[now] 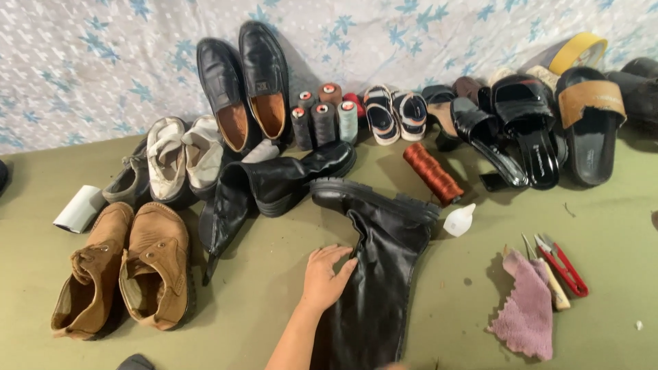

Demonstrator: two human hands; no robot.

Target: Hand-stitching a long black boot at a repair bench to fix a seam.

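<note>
Head view: left hand (325,275) lies flat, its grip open, on the black boot's (380,274) left edge; bare surface (260,288) left of the boot; right hand unseen.

Bare mat (473,274) between boot (377,274), cloth (526,308).

The left hand (325,276) lies flat, fingers spread, on the shaft of a tall black boot (378,274) lying on the olive tabletop (260,301). At the hand's nine o'clock sit tan suede shoes (127,270); at eleven o'clock, a second black boot (274,186). A rust thread spool (432,173) lies at one o'clock, and a small white bottle (459,220) at two o'clock. At three o'clock lie a mauve cloth (528,310) and red snips (563,264).
</note>
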